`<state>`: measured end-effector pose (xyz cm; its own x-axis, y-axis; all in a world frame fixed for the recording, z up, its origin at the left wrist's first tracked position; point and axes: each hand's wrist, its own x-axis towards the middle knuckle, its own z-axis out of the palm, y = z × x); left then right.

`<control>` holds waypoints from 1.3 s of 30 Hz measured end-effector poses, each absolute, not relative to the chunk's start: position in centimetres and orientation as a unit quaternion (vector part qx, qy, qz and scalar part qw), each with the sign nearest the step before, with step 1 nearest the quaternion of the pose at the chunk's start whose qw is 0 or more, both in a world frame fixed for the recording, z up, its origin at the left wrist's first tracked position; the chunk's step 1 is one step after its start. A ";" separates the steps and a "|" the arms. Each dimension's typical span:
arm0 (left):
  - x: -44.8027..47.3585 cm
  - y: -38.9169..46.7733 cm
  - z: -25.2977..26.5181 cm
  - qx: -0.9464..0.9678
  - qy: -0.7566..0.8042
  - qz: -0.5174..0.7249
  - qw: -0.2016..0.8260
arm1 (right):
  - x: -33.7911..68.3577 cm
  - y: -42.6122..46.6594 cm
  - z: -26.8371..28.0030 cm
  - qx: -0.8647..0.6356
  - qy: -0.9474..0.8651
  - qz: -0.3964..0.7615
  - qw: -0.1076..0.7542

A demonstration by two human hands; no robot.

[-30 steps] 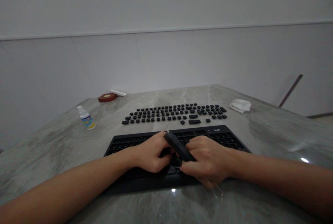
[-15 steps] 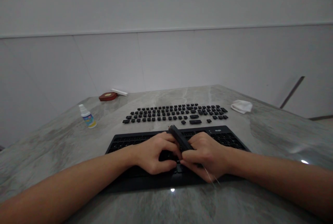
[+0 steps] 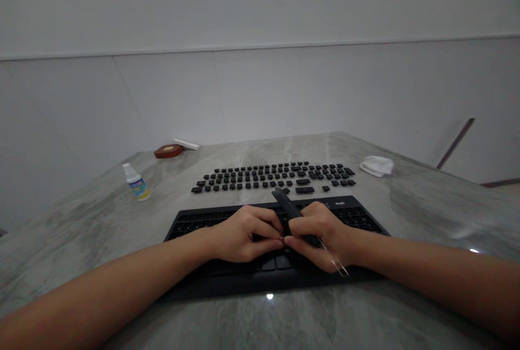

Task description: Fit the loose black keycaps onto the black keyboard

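Observation:
A black keyboard (image 3: 239,284) lies in front of me, most of its keycaps off and a few in place near its front edge. My right hand (image 3: 327,233) is closed round a black-handled keycap puller (image 3: 287,203), its thin wire loops sticking out below the palm. Thumb and fingers of my left hand (image 3: 244,235) are pinched together over the middle of the keyboard. The fingertips of both hands meet there at something tiny that I cannot make out. Beyond the keyboard, loose black keycaps (image 3: 304,190) stand in rows on the grey marbled table (image 3: 195,317).
A small white spray bottle (image 3: 138,185) with a blue and yellow label stands at the left. Behind it lie a reddish-brown case (image 3: 168,151) and a white flat strip (image 3: 187,144). A crumpled white cloth (image 3: 376,166) rests at the right. A white wall borders the table's far side.
Both hands have shifted slightly away from me over the keyboard, their fingertips still together. The keycap puller has tilted a little, its far end moving right and its wire loops showing more clearly.

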<state>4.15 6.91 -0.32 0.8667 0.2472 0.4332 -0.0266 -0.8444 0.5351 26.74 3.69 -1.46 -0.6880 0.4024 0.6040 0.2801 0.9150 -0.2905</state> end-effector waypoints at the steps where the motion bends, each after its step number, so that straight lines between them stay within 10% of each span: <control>1: 4.1 6.9 -0.4 0.927 0.061 0.250 0.271 | 26.8 3.7 -1.5 -0.189 -0.913 0.085 0.352; 21: 3.8 8.8 -1.3 0.668 0.194 0.333 0.637 | 26.7 3.7 -0.6 -0.258 -0.814 0.002 0.520; 39: 4.0 8.5 -1.3 0.597 0.163 0.320 0.717 | 26.4 4.4 -1.3 -0.231 -0.840 0.001 0.491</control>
<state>4.03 8.48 -1.34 0.7418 0.6541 0.1482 -0.2638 0.0814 0.9612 26.42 4.37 -1.26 -0.4117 0.3891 0.8241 0.3873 0.8932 -0.2283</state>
